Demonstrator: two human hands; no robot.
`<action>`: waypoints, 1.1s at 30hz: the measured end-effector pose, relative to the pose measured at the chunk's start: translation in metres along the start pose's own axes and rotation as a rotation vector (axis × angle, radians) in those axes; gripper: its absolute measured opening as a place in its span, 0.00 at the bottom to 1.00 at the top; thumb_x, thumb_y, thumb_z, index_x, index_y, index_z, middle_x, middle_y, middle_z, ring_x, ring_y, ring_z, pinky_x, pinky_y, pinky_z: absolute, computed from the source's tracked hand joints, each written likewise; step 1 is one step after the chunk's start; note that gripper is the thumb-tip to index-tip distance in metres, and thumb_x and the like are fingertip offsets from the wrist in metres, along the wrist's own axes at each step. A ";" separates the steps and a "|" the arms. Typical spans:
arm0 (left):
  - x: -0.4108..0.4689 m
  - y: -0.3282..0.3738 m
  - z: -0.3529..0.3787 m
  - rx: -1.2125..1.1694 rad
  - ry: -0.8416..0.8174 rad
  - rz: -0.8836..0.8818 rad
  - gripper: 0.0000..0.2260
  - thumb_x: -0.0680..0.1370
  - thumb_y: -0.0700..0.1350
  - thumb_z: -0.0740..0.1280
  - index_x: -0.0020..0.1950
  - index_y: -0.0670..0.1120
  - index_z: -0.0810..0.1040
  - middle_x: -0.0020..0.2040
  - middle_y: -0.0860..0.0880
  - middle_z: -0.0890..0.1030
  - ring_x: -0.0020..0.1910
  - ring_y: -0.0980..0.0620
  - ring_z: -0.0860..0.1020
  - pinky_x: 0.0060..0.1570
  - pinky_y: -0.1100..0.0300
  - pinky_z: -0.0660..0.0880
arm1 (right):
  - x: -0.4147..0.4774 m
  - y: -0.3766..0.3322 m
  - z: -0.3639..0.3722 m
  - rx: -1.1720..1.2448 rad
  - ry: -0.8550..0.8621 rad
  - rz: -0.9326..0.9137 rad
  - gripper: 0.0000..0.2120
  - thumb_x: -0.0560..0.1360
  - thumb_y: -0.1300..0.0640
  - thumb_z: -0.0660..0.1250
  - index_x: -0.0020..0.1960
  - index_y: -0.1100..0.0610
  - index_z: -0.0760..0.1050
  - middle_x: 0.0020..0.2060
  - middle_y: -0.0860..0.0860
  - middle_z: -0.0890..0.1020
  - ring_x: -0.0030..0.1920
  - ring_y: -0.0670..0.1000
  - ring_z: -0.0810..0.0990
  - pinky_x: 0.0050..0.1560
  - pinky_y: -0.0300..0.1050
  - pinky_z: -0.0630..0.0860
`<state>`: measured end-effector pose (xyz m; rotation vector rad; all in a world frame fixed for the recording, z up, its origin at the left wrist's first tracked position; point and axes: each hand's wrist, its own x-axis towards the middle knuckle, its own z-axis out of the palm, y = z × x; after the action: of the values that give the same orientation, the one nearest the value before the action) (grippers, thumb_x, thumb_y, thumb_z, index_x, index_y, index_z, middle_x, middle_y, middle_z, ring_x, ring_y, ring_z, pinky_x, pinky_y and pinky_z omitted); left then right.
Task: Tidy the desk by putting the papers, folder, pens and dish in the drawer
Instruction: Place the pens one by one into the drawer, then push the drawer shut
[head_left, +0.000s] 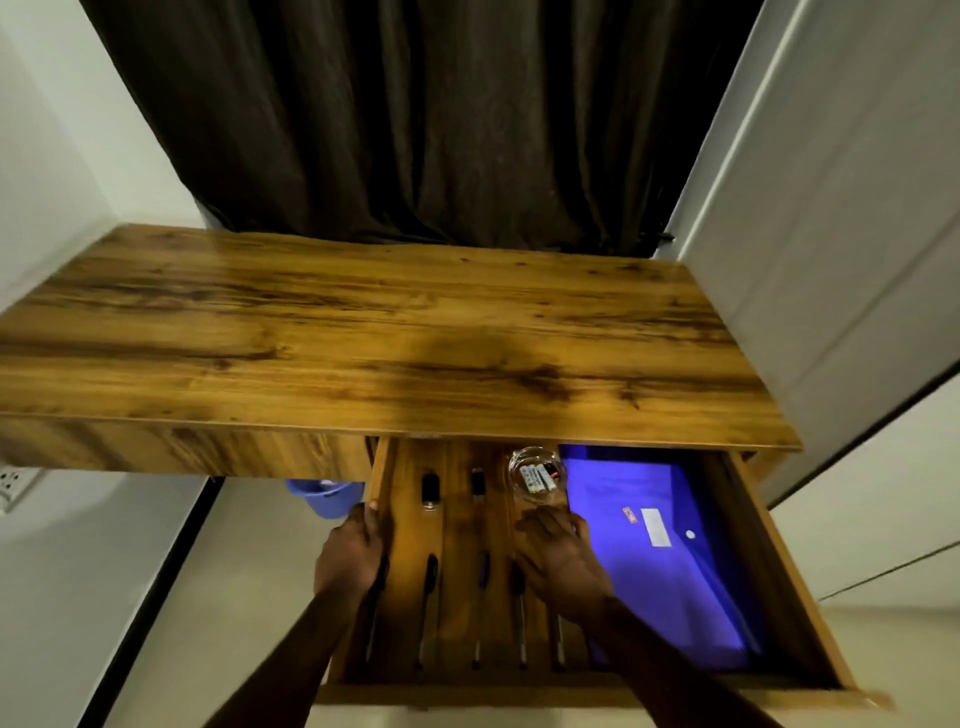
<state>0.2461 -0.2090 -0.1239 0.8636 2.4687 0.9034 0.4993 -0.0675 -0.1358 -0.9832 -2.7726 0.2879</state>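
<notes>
Nothing remains on the wood-grain surface (363, 332); its glossy brown laminate top shows only streaked grain and a soft shadow. Judged from this, the gathering stage is finished and only closing the drawer (779, 571) appears left.

Contents, located relative to the glass dish (535, 475):
- Glass dish: round, clear, thick-walled, at the back of the drawer just under the surface's front edge; it holds several small batteries, pale and cylindrical.
- Folder (660, 545): directly right of the dish, flat, vivid blue-violet plastic with a white label and a round snap; it fills the drawer's right half. Papers are not separately visible; whether they lie inside the folder cannot be told.
- Pens (480, 587): left of and nearer than the dish, slim dark barrels lying lengthwise in parallel across the drawer floor, some with pale tips; one short dark capped piece (430, 491) sits furthest left of the dish.
- Drawer: same warm wood finish, boxy, pulled well out.

Hands:
- Left hand (350, 556): far left of the dish, fingers curled over the drawer's left side wall, gripping it.
- Right hand (558, 556): just in front of the dish, palm down, fingers spread and loose, holding nothing, resting over the pens beside the folder's edge.

Below, left of the drawer: a light blue plastic bin (322, 496), partly hidden.
</notes>
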 end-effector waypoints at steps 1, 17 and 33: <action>-0.008 -0.003 -0.001 0.015 -0.005 0.003 0.16 0.83 0.54 0.51 0.50 0.47 0.74 0.36 0.47 0.77 0.37 0.45 0.77 0.40 0.54 0.72 | -0.009 0.004 -0.002 0.017 0.009 0.014 0.15 0.73 0.44 0.62 0.57 0.48 0.74 0.56 0.47 0.79 0.60 0.52 0.76 0.59 0.51 0.63; -0.174 -0.016 0.020 0.516 0.006 0.079 0.40 0.75 0.66 0.38 0.79 0.41 0.54 0.80 0.40 0.53 0.79 0.41 0.48 0.72 0.34 0.45 | -0.165 0.055 -0.036 -0.007 0.174 0.184 0.18 0.75 0.39 0.58 0.53 0.50 0.77 0.52 0.47 0.81 0.59 0.53 0.77 0.61 0.57 0.64; -0.169 -0.002 0.019 0.561 -0.142 0.083 0.51 0.65 0.78 0.34 0.79 0.47 0.38 0.79 0.45 0.34 0.77 0.45 0.33 0.72 0.37 0.33 | -0.166 0.060 -0.049 -0.180 -0.118 0.046 0.39 0.74 0.30 0.54 0.77 0.50 0.55 0.78 0.55 0.55 0.77 0.59 0.53 0.71 0.69 0.55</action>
<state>0.3805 -0.3124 -0.1168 1.1641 2.6050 0.1470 0.6734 -0.1213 -0.1209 -1.1062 -2.9271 0.1073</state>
